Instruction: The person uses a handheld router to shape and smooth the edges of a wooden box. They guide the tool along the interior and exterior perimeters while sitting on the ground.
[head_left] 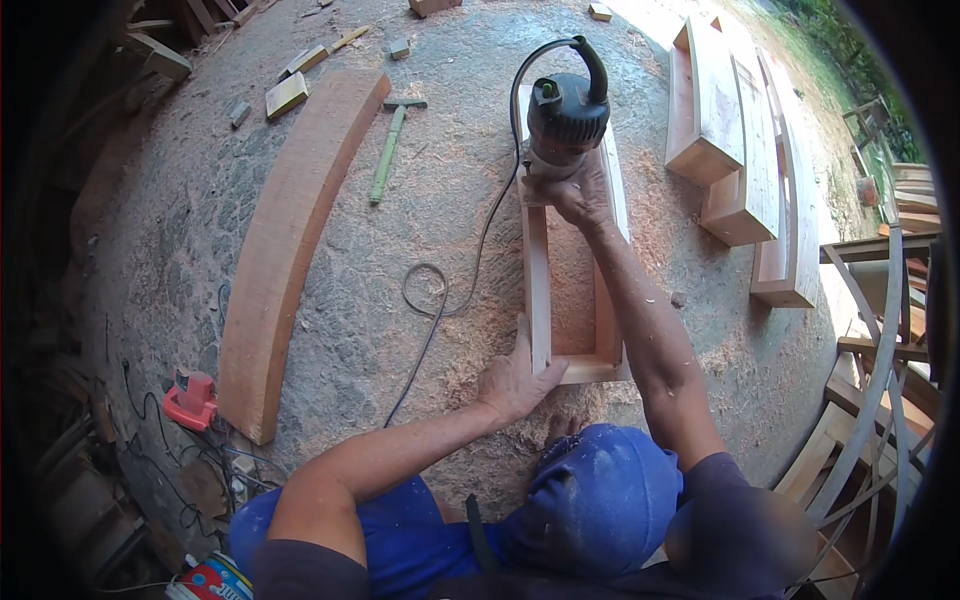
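A long, narrow box frame of pale wood (538, 290) lies lengthwise ahead of me, with sawdust visible inside it. On its far end stands a black corded router (568, 115). My right hand (578, 195) is closed around the router's lower body; the tool hides the bit and most of the frame's far end. My left hand (512, 382) grips the near left corner of the frame, thumb along the near edge and fingers against the left side. The router's dark cord (470, 285) runs down left of the frame and makes a loop on the floor.
A thick curved plank (300, 240) lies to the left, beside a green-handled hammer (390, 150). A red tool (190, 400) sits near the plank's close end. Several wooden box frames (740, 150) rest at the right. Wood offcuts (287, 95) and shavings litter the floor.
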